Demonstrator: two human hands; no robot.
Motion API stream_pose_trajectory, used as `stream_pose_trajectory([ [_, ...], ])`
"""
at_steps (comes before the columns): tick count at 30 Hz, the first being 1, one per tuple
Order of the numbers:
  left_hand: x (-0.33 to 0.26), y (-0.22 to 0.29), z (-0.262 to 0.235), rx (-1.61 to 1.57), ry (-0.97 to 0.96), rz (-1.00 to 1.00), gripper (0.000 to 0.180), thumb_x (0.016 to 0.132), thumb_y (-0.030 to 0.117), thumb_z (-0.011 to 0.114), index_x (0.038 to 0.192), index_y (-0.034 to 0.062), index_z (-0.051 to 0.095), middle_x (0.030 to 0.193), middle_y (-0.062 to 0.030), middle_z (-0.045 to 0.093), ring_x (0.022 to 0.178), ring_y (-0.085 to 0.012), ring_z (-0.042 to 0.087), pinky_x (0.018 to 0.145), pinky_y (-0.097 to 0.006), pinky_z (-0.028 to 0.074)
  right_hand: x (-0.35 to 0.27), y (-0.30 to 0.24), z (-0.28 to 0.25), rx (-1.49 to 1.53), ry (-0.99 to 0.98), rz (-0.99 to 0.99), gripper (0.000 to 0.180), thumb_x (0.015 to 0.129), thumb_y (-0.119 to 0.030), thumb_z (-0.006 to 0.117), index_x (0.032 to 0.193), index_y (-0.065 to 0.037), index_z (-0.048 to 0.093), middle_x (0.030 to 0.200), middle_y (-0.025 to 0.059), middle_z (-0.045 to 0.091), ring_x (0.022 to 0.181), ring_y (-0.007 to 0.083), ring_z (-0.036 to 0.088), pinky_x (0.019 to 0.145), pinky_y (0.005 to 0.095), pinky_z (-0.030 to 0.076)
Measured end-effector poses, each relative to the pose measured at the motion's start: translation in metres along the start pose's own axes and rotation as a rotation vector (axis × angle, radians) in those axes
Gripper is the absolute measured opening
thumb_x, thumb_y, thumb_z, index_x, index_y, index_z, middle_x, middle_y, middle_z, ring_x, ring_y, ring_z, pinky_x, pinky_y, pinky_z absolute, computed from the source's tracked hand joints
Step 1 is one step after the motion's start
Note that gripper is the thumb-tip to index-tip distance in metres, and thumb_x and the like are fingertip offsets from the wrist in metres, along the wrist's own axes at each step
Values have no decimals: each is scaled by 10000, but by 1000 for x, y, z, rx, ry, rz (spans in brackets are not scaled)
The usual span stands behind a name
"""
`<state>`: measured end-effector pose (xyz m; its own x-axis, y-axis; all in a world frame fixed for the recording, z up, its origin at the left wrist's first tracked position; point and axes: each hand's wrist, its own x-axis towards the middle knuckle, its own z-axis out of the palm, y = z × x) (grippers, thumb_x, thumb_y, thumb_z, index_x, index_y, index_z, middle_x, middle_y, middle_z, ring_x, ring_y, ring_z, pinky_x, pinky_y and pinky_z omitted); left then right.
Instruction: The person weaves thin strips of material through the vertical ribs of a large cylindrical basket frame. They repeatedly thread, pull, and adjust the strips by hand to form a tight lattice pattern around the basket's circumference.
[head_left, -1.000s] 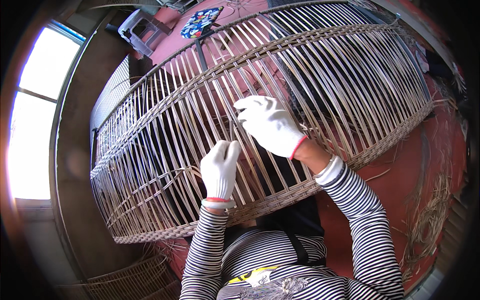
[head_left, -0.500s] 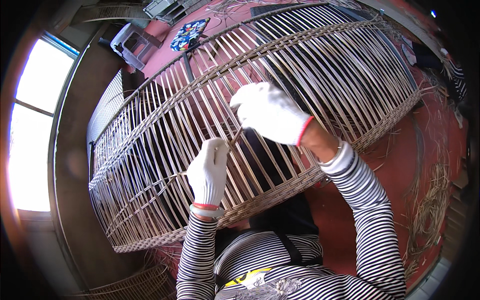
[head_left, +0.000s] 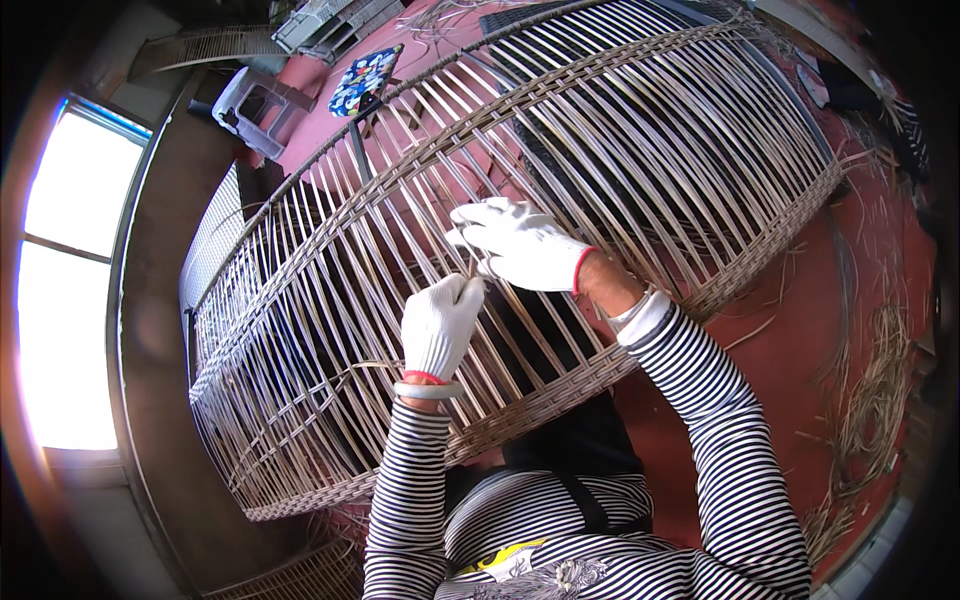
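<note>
A large curved wicker panel lies across my lap, its pale rods running between woven bands. My left hand, in a white knit glove, is closed in a pinch over the middle rods. Between the two gloves a short piece of brown wicker strand shows, and the left fingertips grip its lower end. My right hand, gloved with a red cuff edge, is just above and to the right, fingers bent together and thumb at the strand. Its palm side is hidden. Left of my left hand, a loose-ended strand crosses the rods.
Beyond the panel stand a grey plastic stool and a patterned cushioned seat on the red floor. Loose wicker strands lie at the right. A window is at the left. Another person's striped sleeve shows at the far right.
My left hand has moved up and right, closer to my right hand. The right hand has shifted slightly left, and less strand shows between them.
</note>
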<state>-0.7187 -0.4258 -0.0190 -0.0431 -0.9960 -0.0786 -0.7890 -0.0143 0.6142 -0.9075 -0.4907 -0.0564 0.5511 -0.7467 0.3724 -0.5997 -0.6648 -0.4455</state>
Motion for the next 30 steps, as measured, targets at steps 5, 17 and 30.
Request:
stream_pose_trajectory([
  [5, -15, 15, -9, 157, 59, 177, 309, 1006, 364, 741, 903, 73, 745, 643, -114, 672, 557, -259, 673, 586, -383, 525, -12, 13, -46, 77, -71, -169, 196, 944, -241, 682, 956, -86, 802, 1040, 78, 761, 1065, 286, 722, 961, 432, 579],
  [17, 16, 47, 19, -176, -2, 14, 298, 1044, 283, 729, 923, 15, 776, 577, -5, 619, 443, -68, 543, 438, -244, 424, -37, 22, -47, -49, 283, 105, 138, 951, -238, 697, 949, -125, 777, 1257, 34, 734, 1180, 240, 671, 1005, 419, 529],
  [30, 31, 60, 2, 467, -102, 503, 287, 1066, 360, 652, 1005, 88, 718, 668, -104, 696, 602, -284, 721, 569, -420, 560, -41, 35, -71, 207, -77, 82, 158, 938, -240, 754, 965, -103, 829, 1465, 66, 666, 1454, 286, 525, 1239, 484, 369],
])
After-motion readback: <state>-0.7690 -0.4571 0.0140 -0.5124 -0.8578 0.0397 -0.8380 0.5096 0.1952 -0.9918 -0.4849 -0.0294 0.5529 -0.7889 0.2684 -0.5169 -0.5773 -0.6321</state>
